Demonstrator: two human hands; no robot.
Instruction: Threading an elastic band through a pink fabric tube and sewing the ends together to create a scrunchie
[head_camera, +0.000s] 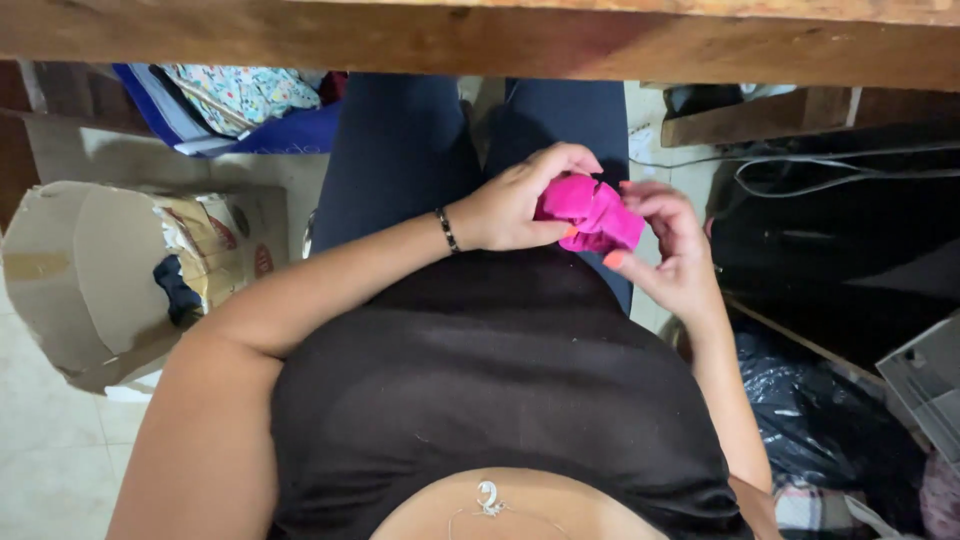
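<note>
**Two hands bunch a pink cloth under a wooden table edge**

Just right of centre in the view, a small piece of bright pink fabric (590, 212) sits crumpled between both hands, above the person's lap. The left hand (520, 200) wraps it from the 9 o'clock side, fingers curled over the top and thumb pressed beneath; a dark beaded bracelet (447, 230) circles that wrist. The right hand (672, 250) meets it from 3 o'clock, thumb and fingertips pinched on the cloth's edge.

Across 12 o'clock runs the underside edge of a wooden tabletop (480, 40). The person sits below it in a black top and dark trousers.

At 9 o'clock a torn cardboard box (90, 270) lies open on its side on the pale tiled floor (50, 450), with packaging and a dark scrap inside. At 11 o'clock a blue bag (270, 130) holds patterned cloth. At 3 o'clock stands a black unit with grey cables (830, 175) across it. At 4 o'clock lies a black plastic bag (830, 420).
</note>
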